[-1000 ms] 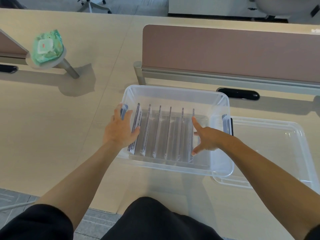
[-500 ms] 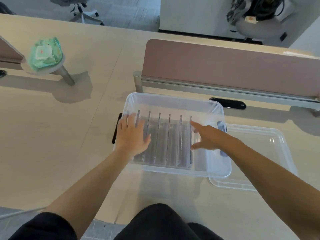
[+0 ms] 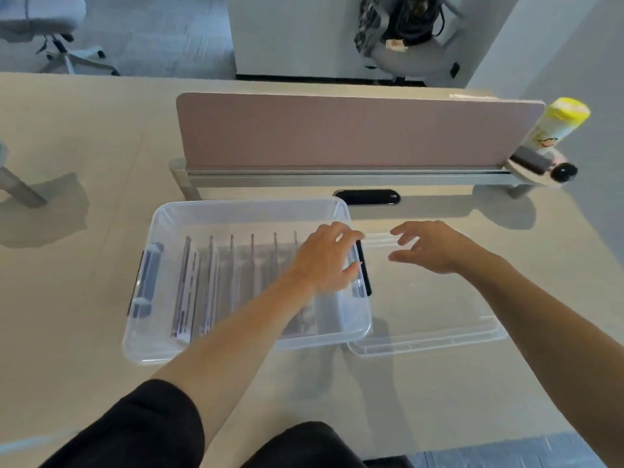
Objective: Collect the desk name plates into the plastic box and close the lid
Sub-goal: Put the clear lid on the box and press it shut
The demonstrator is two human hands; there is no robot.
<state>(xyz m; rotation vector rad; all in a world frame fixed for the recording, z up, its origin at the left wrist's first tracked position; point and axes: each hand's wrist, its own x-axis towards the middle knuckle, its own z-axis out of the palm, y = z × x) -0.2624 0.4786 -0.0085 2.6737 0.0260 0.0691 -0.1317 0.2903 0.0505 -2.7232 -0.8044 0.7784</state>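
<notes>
Office, open-plan: long pale wood-grain desk split by a low mauve fabric divider screen on a metal rail, black oval cable grommet set in the top, wheeled swivel chair on grey carpet beyond, white partition walls behind.

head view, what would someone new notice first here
The clear box in the middle of the desk draws the eye, with name plates standing on edge in a row inside. Both hands reach toward the lid lying flat just right of the box: the left hand over the box's right rim, the right hand above the lid's far edge. Behind stands a pink divider.
</notes>
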